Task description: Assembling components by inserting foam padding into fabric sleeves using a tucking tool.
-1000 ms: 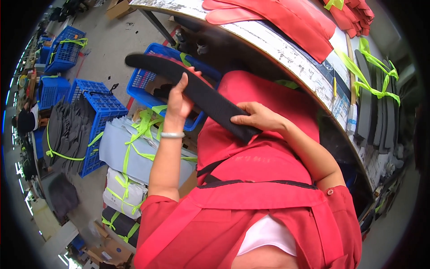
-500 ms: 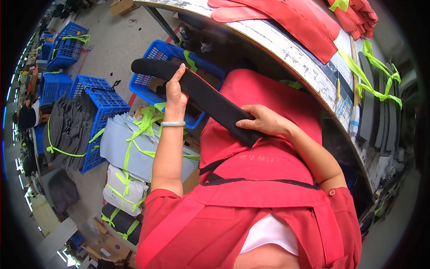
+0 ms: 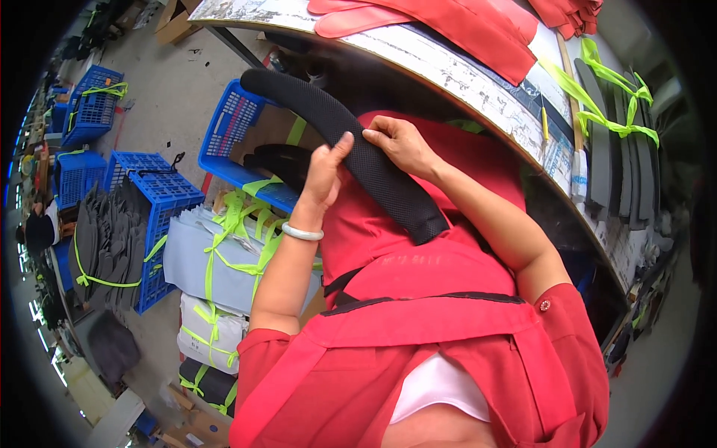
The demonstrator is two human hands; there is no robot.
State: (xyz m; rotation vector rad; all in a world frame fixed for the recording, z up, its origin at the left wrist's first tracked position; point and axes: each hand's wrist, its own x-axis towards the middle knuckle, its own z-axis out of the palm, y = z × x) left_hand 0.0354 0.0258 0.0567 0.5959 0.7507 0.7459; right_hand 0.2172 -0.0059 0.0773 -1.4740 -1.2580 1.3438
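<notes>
A long, slightly curved strip of black mesh padding (image 3: 385, 181) lies slantwise in front of me, its lower end over my red apron (image 3: 418, 272). Its rounded far end reaches out above a blue plastic basket (image 3: 222, 121). My left hand (image 3: 323, 178), with a pale bangle at the wrist, grips the strip's left edge near the middle, thumb on top. Opposite it, my right hand (image 3: 403, 145) pinches the right edge between thumb and fingers. The fingers beneath the strip are partly hidden. Dark pieces (image 3: 284, 160) lie inside the basket.
A worn white table (image 3: 448, 66) runs along the far right, bearing red fabric pieces (image 3: 478, 33) and tied dark grey strips (image 3: 616, 160). On the left stand a blue crate (image 3: 168, 187), grey cut pieces (image 3: 112, 239), and tied pale sheets (image 3: 190, 257) above a white package (image 3: 196, 328).
My left hand has slid down toward the strip's middle. My right hand has moved up from its lower end, so both now meet midway. The strip slants more steeply.
</notes>
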